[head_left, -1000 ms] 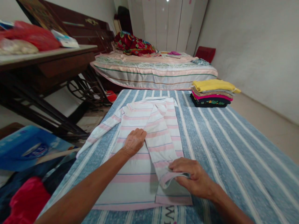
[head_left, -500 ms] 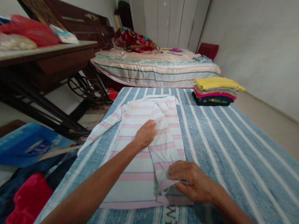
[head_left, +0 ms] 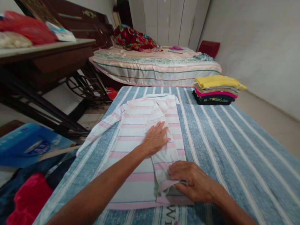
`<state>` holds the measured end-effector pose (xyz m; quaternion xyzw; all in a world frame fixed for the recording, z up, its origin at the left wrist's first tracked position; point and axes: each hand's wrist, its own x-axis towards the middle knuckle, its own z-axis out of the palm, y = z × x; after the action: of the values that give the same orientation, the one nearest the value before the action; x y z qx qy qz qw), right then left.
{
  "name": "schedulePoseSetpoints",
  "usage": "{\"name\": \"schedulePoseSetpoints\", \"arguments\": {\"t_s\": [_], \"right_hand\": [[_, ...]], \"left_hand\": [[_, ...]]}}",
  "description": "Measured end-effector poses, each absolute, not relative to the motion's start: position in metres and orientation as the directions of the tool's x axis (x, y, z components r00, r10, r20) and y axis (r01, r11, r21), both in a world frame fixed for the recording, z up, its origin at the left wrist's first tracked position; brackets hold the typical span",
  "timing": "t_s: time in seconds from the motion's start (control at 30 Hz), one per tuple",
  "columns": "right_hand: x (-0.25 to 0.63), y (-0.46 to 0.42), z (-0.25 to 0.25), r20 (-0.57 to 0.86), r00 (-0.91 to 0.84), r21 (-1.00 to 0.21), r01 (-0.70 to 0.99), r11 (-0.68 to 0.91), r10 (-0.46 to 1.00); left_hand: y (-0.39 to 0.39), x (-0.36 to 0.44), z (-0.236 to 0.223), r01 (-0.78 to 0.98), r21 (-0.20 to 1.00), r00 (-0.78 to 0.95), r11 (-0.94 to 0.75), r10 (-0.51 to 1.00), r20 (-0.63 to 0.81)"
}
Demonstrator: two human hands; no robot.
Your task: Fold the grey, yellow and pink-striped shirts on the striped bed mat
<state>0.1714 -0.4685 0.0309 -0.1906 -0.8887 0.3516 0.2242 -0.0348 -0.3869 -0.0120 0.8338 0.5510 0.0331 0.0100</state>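
Observation:
A pink-and-white striped long-sleeved shirt point(head_left: 131, 159) lies spread on the blue striped bed cover point(head_left: 217, 150). Its right-hand sleeve is folded down over the body, while the other sleeve stretches out to the left. My left hand point(head_left: 156, 137) rests flat on the folded sleeve, fingers spread. Near the shirt's lower right corner, my right hand point(head_left: 189, 179) pinches the cuff end of that sleeve between thumb and fingers, lifting its edge slightly.
A stack of folded clothes point(head_left: 215, 90), yellow on top, sits at the far right of the cover. Beyond is a second bed point(head_left: 159, 70) with a red floral blanket point(head_left: 136, 39). An old sewing table point(head_left: 53, 56) and a blue package point(head_left: 35, 143) stand left.
My left hand has slid right and slightly down onto the folded sleeve, its fingers now spread flat. My right hand keeps its pinch on the cuff in about the same place.

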Motion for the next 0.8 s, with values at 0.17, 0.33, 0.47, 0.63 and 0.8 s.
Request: {"name": "schedulePoseSetpoints", "arguments": {"t_s": [0.17,0.33,0.47,0.63,0.8], "right_hand": [[0.173,-0.469,0.030,0.247,-0.832,-0.714,0.191,0.674,0.496],[0.173,-0.469,0.031,0.200,-0.851,-0.714,0.214,0.667,0.486],[0.173,-0.468,0.030,0.210,-0.837,-0.748,0.195,0.635,0.505],[0.174,-0.463,0.028,0.226,-0.780,-0.827,0.163,0.538,0.584],[0.176,-0.460,0.023,0.191,-0.748,-0.888,0.145,0.437,0.636]], "left_hand": [[-0.397,-0.024,-0.021,0.889,0.093,0.446,-0.448,0.894,0.040],[-0.409,-0.024,-0.017,0.887,0.100,0.447,-0.451,0.893,0.061],[-0.428,-0.023,-0.013,0.856,0.117,0.503,-0.504,0.863,0.037],[-0.436,-0.023,-0.012,0.843,0.145,0.522,-0.518,0.853,0.010],[-0.451,-0.037,-0.004,0.803,0.248,0.546,-0.541,0.836,0.056]]}}
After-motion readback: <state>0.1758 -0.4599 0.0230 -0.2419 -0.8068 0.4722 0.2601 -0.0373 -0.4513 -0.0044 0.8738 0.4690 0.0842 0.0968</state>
